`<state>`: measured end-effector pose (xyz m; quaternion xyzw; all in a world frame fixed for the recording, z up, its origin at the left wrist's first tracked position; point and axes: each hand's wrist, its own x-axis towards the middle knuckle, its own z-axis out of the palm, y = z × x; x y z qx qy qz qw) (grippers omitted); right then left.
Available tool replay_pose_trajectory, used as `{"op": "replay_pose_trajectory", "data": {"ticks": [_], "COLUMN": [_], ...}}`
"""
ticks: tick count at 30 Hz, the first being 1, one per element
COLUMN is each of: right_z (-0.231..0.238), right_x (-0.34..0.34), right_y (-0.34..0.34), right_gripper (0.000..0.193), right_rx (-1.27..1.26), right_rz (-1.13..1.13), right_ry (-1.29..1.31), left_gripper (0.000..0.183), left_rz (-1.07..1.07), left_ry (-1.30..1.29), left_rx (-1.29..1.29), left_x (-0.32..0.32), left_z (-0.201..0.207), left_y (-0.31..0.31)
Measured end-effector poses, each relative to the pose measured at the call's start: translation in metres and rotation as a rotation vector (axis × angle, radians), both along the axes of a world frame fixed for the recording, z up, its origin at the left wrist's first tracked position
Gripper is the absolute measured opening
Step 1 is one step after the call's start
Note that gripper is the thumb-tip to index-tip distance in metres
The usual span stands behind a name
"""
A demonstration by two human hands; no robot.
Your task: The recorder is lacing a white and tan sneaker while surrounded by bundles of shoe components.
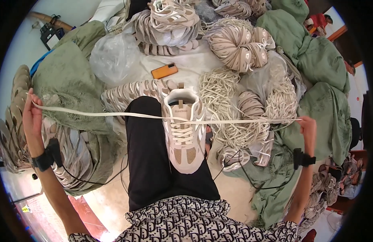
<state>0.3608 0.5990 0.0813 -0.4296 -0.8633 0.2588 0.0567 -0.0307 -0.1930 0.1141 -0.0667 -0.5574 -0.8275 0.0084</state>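
A beige and white sneaker rests on my lap, its toe toward me. Its cream shoelace crosses over the tongue near the top of the lacing, and both ends stretch far out to the sides. Out at the far left, my left hand is closed on one lace end, beside a green sack. My right hand, at the far right, pinches the other end. The right length is pulled straight; the left one sags slightly. Lower down, the lace is threaded in crossing rows.
Loose cream laces lie heaped right of the sneaker. Bundled shoe uppers and a stack of uppers sit at the back. An orange phone lies on white cloth. Green sacks flank both sides. Cables hang from my wrist straps.
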Motion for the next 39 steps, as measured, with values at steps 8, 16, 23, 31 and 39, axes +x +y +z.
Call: {"op": "replay_pose_trajectory", "data": {"ticks": [8,16,23,31,39], "right_z": [-0.08,-0.072,-0.069,-0.061,-0.062], "right_x": [-0.013,-0.137,-0.185,-0.177,-0.161], "right_y": [0.018,-0.143,-0.307,-0.313,-0.318], "right_gripper": [0.029,0.024,0.039,0.046,0.041], "right_rx": [-0.956,-0.456,-0.275,-0.621,-0.693], "right_rz": [-0.277,0.351,1.07,0.907,0.881], "right_ry": [1.18,0.518,0.427,0.177,0.306], "left_gripper": [0.018,0.009,0.006,0.008,0.017], "left_rz": [0.096,-0.331,-0.328,-0.244,-0.213], "left_ry": [0.064,0.238,0.371,0.621,0.934], "left_rx": [-0.712,-0.896,-1.032,-1.223,-1.455], "left_x": [0.091,0.132,0.153,0.166,0.175], "left_z": [-0.034,-0.095,-0.118,-0.125,-0.121], "left_y": [0.165,0.297,0.302,0.309,0.312]}}
